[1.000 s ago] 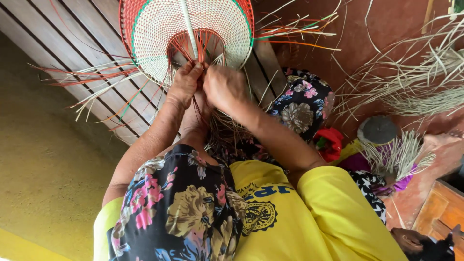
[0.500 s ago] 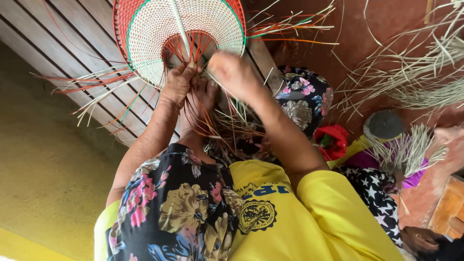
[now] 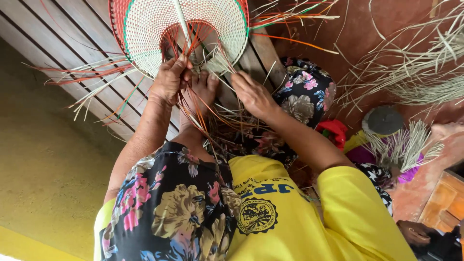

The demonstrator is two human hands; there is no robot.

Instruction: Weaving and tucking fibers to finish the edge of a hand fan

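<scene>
A round woven piece [image 3: 150, 29] of cream strips with red and green rings stands on a wooden slatted floor [image 3: 58, 43], its unwoven orange and pale strands [image 3: 203, 121] trailing down toward me. My left hand [image 3: 169, 79] grips the lower edge of the weave, thumb over the strands. My right hand [image 3: 251, 94] pinches loose strands just right of the weave's bottom. A bare foot [image 3: 203, 92] between the hands presses on the strands.
Bundles of pale loose strips [image 3: 411, 72] lie fanned on the red floor at right. A dark round lid [image 3: 384, 121] with a bunch of cut strips [image 3: 401, 145] sits beside red and purple cloth. Floral fabric [image 3: 304, 96] covers a knee.
My right hand has dropped from the weave's edge down and to the right, pulling strands. My left hand stays gripping the weave's lower edge.
</scene>
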